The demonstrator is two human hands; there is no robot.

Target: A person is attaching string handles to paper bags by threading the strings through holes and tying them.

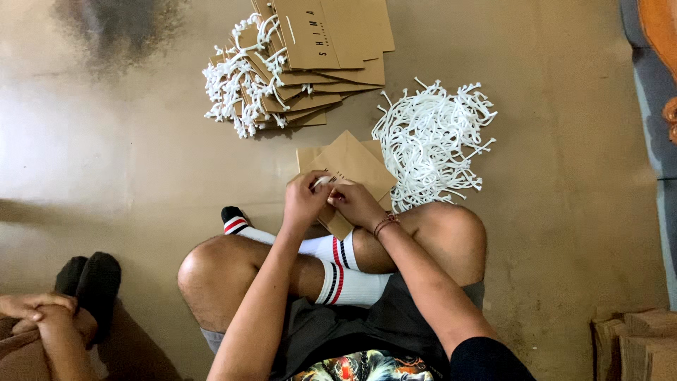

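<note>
I sit cross-legged on the floor. My left hand [305, 200] and my right hand [356, 203] meet over a flat brown paper bag [350, 161] in front of my shins, both pinching a white cord [323, 181] at its top edge. The bag lies on another bag of the same kind. A loose heap of white cords [434, 141] lies just right of the bag. A fanned stack of finished brown bags [310, 60] with white cord handles lies farther ahead.
Another person's crossed hands [32, 307] and dark-socked feet [88, 279] show at the lower left. Brown cardboard boxes [635, 346] stand at the lower right. A blue-grey piece of furniture [652, 85] runs along the right edge. The floor is tan and glossy.
</note>
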